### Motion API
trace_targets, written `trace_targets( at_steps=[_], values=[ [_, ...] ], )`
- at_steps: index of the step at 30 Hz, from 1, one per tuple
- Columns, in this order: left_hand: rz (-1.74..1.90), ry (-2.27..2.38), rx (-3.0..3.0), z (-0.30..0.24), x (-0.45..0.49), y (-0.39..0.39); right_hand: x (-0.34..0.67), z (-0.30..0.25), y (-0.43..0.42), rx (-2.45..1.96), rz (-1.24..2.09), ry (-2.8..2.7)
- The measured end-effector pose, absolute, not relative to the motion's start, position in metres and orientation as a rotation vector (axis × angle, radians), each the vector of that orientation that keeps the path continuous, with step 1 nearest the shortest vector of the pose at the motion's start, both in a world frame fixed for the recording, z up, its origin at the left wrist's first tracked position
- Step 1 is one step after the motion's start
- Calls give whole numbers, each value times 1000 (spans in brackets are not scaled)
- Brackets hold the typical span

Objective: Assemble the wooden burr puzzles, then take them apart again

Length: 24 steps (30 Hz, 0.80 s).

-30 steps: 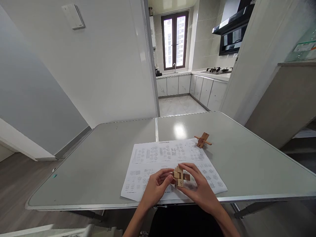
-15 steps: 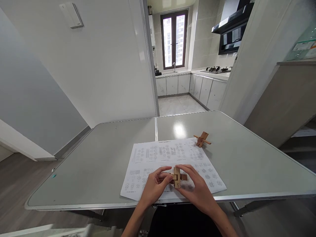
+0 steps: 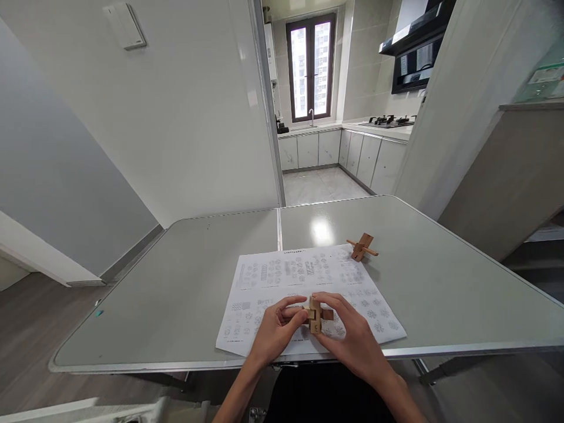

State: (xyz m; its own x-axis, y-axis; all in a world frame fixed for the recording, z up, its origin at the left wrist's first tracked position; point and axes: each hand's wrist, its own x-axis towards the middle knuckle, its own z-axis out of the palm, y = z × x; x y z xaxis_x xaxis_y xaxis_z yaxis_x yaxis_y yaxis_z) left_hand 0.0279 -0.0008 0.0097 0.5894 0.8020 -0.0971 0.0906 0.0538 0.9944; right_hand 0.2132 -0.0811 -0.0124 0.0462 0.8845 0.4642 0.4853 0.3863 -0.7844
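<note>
Between my hands, above a printed instruction sheet (image 3: 304, 267), is a wooden interlocking puzzle (image 3: 315, 325) of notched pieces crossed together. My left hand (image 3: 278, 329) pinches the piece that sticks out to the left. With thumb below and fingers on top, my right hand (image 3: 352, 335) grips the upright light-coloured piece by its ends. A darker brown end pokes out on the right, under my right palm. The inner joints are partly hidden by my fingers. Small line drawings cover the sheet, too fine to read.
Another assembled wooden puzzle (image 3: 362, 247), reddish brown with a thin stick through it, rests at the sheet's far right corner. The grey folding table (image 3: 167, 305) has a metal rim and a centre seam. A tiny teal bit (image 3: 99, 313) lies near its left edge.
The view has shifted very slightly. Both hands keep the same hold on the wooden puzzle, and the left piece appears to sit marginally higher against the upright one.
</note>
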Motion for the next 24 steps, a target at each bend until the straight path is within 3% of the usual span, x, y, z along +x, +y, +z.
trace_targets(
  at_steps=[24],
  values=[
    [710, 714, 1275, 6, 24, 0, 209, 5, -80, -1184, 593, -1583]
  ],
)
